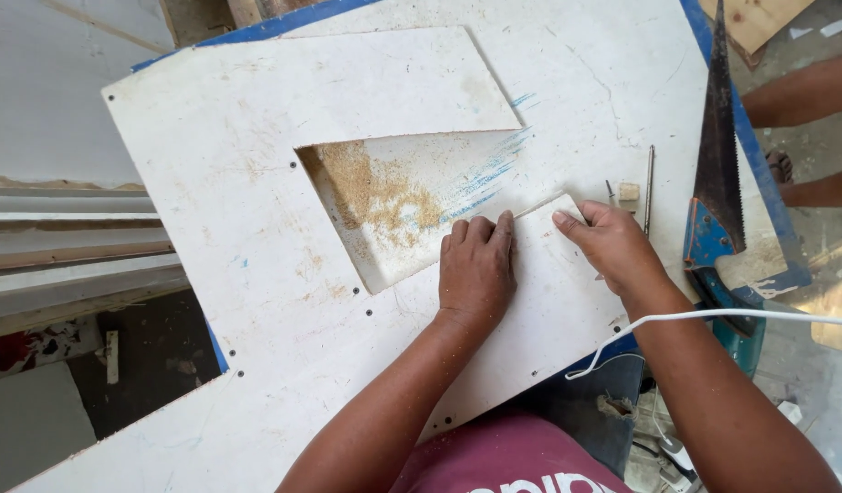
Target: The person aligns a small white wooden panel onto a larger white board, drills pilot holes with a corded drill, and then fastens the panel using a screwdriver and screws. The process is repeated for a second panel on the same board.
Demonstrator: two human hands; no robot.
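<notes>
A large white cut-out panel (238, 210) is lying across the white surface (603, 82), sawdust (375, 192) showing through its opening. The left hand (476, 267) is pressing flat on the panel's edge, fingers together; the right hand (612, 245) is pressing beside it, gripping nothing. A handsaw (718, 183) is resting nearby.

Premises: a carpentry workshop. Evidence: a handsaw (718, 155) lying on the worktable (622, 82), sawdust (375, 192) scattered over a cut white board (238, 183).
</notes>
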